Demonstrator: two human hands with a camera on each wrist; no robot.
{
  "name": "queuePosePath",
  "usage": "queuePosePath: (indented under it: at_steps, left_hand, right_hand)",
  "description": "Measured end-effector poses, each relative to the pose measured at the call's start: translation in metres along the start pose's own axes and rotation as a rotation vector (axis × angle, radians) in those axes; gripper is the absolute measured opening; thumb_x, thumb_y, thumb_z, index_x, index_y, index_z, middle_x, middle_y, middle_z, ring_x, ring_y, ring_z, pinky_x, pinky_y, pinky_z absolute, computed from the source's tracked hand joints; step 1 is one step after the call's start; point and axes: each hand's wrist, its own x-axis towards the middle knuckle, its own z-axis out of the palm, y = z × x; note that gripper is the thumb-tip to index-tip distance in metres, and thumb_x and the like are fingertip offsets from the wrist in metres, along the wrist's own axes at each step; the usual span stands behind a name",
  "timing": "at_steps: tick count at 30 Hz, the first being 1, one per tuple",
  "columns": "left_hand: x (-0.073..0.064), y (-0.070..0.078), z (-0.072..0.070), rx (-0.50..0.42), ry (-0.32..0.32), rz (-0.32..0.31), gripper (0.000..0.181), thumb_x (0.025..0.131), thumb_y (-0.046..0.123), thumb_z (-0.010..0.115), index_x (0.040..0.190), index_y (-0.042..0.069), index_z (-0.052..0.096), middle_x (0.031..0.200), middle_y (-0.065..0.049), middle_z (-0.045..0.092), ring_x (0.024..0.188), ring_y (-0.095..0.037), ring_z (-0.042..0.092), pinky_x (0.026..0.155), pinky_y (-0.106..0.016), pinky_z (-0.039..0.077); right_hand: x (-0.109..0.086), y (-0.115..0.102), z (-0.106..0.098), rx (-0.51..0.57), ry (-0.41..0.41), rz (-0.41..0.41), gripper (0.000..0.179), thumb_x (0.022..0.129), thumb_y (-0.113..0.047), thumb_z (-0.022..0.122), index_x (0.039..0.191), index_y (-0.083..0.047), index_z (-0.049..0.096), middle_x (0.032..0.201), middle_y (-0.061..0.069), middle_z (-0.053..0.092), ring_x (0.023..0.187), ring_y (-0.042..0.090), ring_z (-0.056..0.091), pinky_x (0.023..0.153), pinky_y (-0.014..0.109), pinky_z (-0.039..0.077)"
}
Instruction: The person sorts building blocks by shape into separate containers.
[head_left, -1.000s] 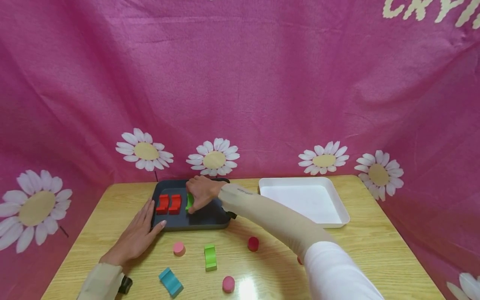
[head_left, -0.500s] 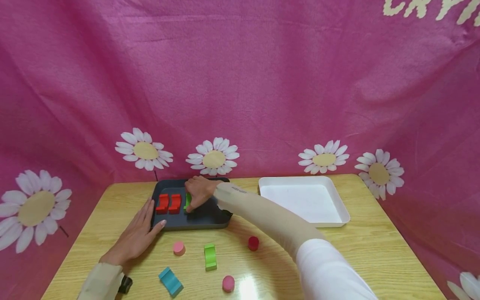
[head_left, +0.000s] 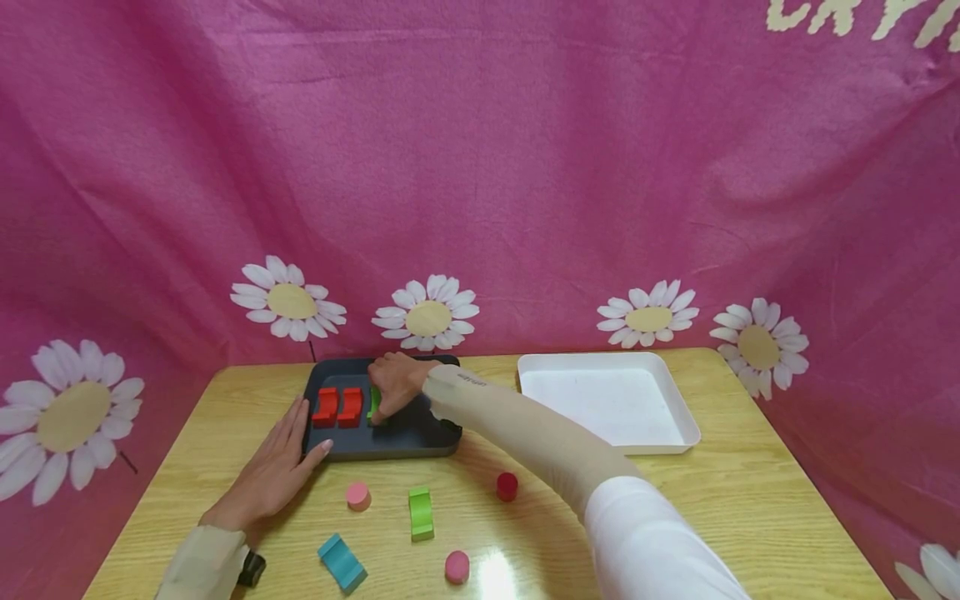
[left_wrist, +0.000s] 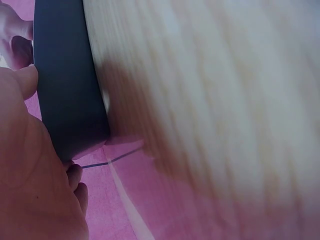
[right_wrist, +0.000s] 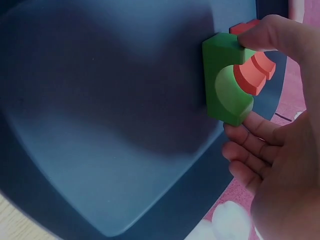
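Note:
My right hand (head_left: 397,385) reaches into the dark tray (head_left: 420,446) and pinches a green arch block (right_wrist: 219,82) by its two ends, thumb at one end and fingers at the other. The block stands on the tray floor in the right wrist view. Beside it, to the left in the head view, two red arch blocks (head_left: 325,408) stand in a row. My left hand (head_left: 266,471) lies with straight fingers along the tray's left wall, thumb at the front left corner. In the left wrist view its fingertips touch the tray wall (left_wrist: 67,75).
A white tray (head_left: 607,404) stands at the back right. In front of the dark tray lie a green arch block (head_left: 421,514), a blue arch block (head_left: 342,565), a pale pink cylinder (head_left: 358,497), a dark pink cylinder (head_left: 457,567) and a red cylinder (head_left: 507,487). A pink curtain hangs behind.
My right hand has shifted the green arch block slightly left, closer to the red arch blocks. The left hand has stayed at the tray's side.

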Motion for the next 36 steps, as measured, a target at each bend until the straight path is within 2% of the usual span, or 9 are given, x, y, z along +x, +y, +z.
queuePosePath:
  at_steps: [7, 21, 24, 28, 36]
  left_hand:
    - [0.0, 0.001, 0.0, -0.001, 0.002, -0.002, 0.097, 0.11, 0.055, 0.051, 0.171, 0.0, -0.001, 0.178, -0.025, -0.001, 0.161, -0.05, 0.007, 0.127, -0.071, 0.014]
    - [0.001, 0.003, -0.006, -0.012, -0.024, -0.007, 0.098, 0.11, 0.054, 0.052, 0.17, -0.002, -0.001, 0.177, -0.026, -0.002, 0.161, -0.051, 0.006, 0.127, -0.071, 0.012]
    - [0.001, 0.003, -0.004, -0.008, -0.025, -0.011, 0.098, 0.11, 0.055, 0.051, 0.17, -0.002, -0.001, 0.177, -0.027, -0.001, 0.161, -0.051, 0.006, 0.127, -0.071, 0.012]
    - [0.001, 0.001, -0.001, -0.007, -0.028, -0.015, 0.098, 0.111, 0.056, 0.05, 0.17, -0.002, -0.001, 0.177, -0.027, -0.001, 0.161, -0.051, 0.007, 0.127, -0.071, 0.012]
    - [0.001, -0.001, 0.0, -0.004, -0.024, -0.022, 0.098, 0.11, 0.057, 0.05, 0.17, -0.001, -0.001, 0.178, -0.026, -0.002, 0.161, -0.05, 0.006, 0.128, -0.071, 0.012]
  right_hand:
    - [-0.003, -0.004, -0.004, -0.038, 0.005, -0.006, 0.064, 0.092, -0.063, 0.071, 0.131, -0.012, 0.061, 0.126, 0.001, 0.063, 0.118, 0.017, 0.054, 0.105, 0.027, 0.044]
    - [-0.008, -0.004, -0.006, -0.01, 0.007, 0.022, 0.068, 0.093, -0.064, 0.07, 0.135, -0.011, 0.059, 0.13, 0.003, 0.061, 0.12, 0.018, 0.053, 0.106, 0.027, 0.045]
    - [-0.012, -0.003, -0.006, 0.004, 0.017, 0.02, 0.066, 0.093, -0.063, 0.069, 0.133, -0.012, 0.059, 0.126, 0.002, 0.061, 0.116, 0.017, 0.053, 0.103, 0.025, 0.046]
    - [-0.018, 0.001, -0.003, 0.028, 0.061, 0.004, 0.063, 0.093, -0.061, 0.07, 0.129, -0.01, 0.06, 0.124, 0.003, 0.062, 0.113, 0.016, 0.054, 0.1, 0.026, 0.046]
    - [-0.036, 0.01, 0.002, 0.092, 0.164, -0.022, 0.067, 0.094, -0.056, 0.07, 0.137, -0.008, 0.057, 0.132, 0.006, 0.059, 0.118, 0.018, 0.053, 0.106, 0.028, 0.046]
